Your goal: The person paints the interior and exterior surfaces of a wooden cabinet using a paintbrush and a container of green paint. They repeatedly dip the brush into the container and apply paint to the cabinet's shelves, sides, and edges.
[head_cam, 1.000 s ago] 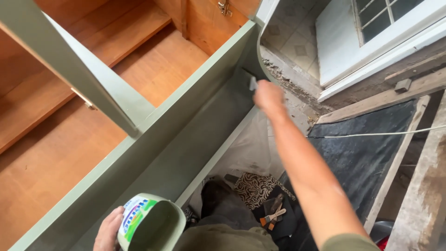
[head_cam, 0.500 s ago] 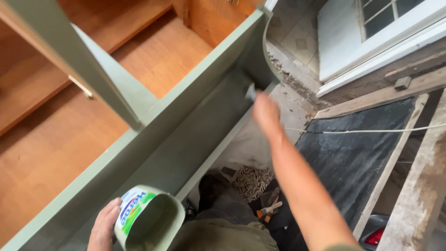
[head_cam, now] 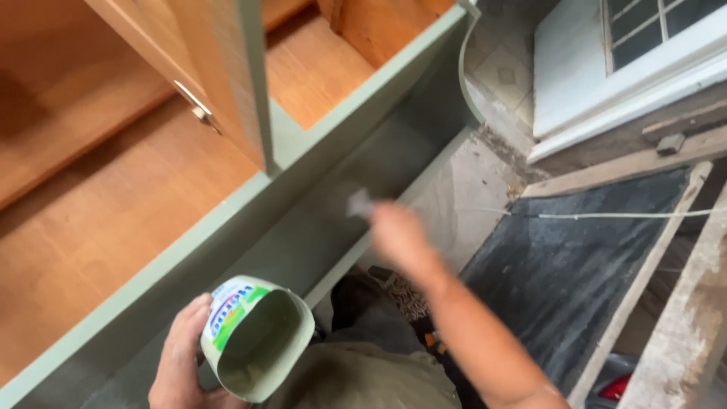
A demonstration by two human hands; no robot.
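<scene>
One paint tub (head_cam: pixel 257 337) gripped in left hand (head_cam: pixel 182 363), one blurred brush (head_cam: pixel 360 203) in right hand (head_cam: pixel 397 235) fingers closed, green panel (head_cam: pixel 303 220)

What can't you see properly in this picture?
- Head view: the right hand is motion-blurred, so its grip on the small grey tool is unclear.
- The left hand is cut off by the bottom edge.
- The green-coated tub hides the left fingers.
- The red thing at the bottom edge is cut off.
</scene>
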